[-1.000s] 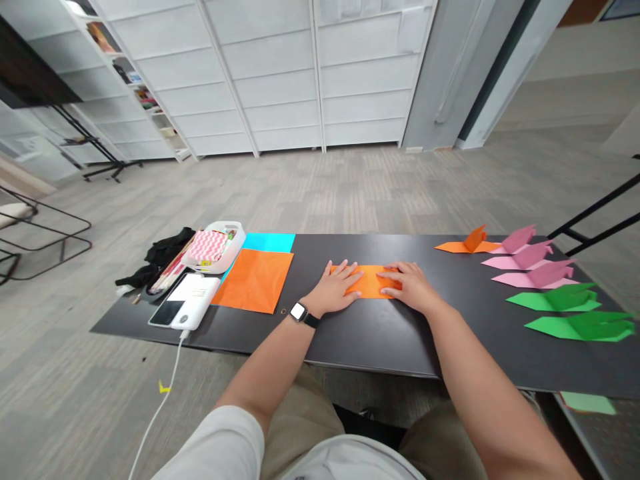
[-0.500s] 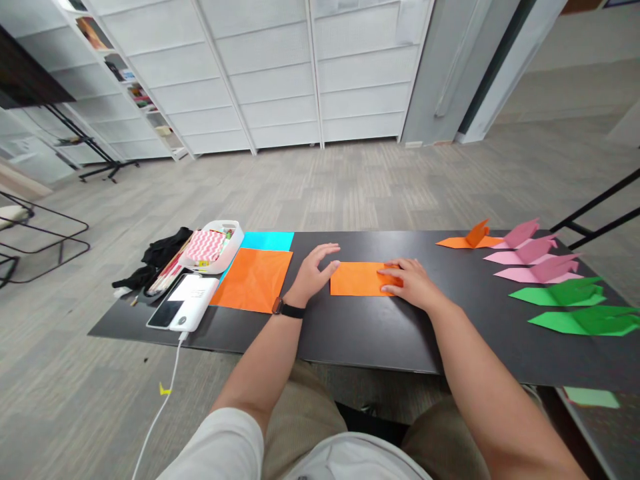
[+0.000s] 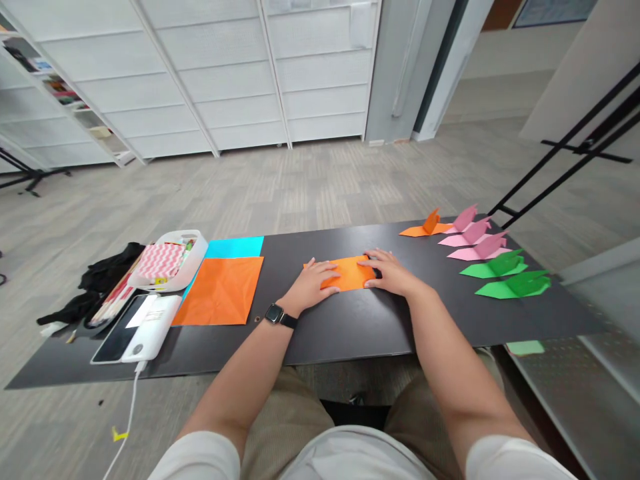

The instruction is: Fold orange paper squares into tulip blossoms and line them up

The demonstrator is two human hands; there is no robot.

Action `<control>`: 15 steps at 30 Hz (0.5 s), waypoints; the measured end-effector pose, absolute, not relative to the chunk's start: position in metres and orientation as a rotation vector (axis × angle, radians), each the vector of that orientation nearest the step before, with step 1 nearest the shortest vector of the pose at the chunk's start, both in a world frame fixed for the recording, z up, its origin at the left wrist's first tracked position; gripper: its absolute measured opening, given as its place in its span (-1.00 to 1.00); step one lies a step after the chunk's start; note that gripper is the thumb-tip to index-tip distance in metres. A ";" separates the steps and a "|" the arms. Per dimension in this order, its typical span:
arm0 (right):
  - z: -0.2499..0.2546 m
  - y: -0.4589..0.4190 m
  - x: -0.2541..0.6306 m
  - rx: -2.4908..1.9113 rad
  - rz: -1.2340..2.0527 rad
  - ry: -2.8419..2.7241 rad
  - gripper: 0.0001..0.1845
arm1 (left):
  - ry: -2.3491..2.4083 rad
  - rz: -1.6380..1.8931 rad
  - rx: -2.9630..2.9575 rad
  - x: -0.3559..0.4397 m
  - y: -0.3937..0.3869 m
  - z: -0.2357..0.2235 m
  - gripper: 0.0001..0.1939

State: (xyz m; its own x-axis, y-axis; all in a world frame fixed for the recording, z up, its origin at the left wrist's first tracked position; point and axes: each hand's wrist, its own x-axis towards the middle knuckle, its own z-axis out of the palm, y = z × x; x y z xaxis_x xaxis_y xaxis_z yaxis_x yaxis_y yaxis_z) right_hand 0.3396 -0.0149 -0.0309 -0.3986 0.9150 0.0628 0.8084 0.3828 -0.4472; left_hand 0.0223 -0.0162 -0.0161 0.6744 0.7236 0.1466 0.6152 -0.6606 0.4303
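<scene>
While left hand (image 3: 311,287), right hand (image 3: 391,272) touch orange rectangle (image 3: 349,272), device (image 3: 150,330) print illegible

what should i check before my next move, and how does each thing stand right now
1. Left hand on the orange strip: ok, fingers spread over its left part.
2. Right hand on the strip: ok, fingertips at its right end.
3. Strip's edges lined up: cannot tell, the hands cover parts of it.
4. Orange sheet clear of the left hand: ok, it lies apart, to the left.
5. Green figures clear of the right hand: ok, they stand apart, to the right.
</scene>
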 end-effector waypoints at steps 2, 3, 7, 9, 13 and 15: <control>-0.031 -0.017 0.351 -1.600 0.524 -2.313 -0.18 | 1.065 0.433 2.533 0.022 -0.017 -0.016 -0.61; -0.030 -0.018 0.356 -1.635 0.537 -2.300 -0.14 | 1.069 0.433 2.529 0.022 -0.017 -0.016 -0.61; -0.023 -0.018 0.372 -1.631 0.622 -2.218 -0.13 | 1.092 0.442 2.525 0.022 -0.018 -0.018 -0.61; -0.017 -0.015 0.373 -1.539 0.635 -2.055 -0.28 | 1.105 0.447 2.525 0.022 -0.018 -0.019 -0.61; -0.009 -0.007 0.355 -1.442 0.760 -1.461 -0.51 | 1.117 0.445 2.527 0.025 -0.019 -0.019 -0.61; -0.009 -0.006 0.343 -1.411 0.990 -1.216 -0.55 | 1.124 0.450 2.526 0.026 -0.019 -0.018 -0.61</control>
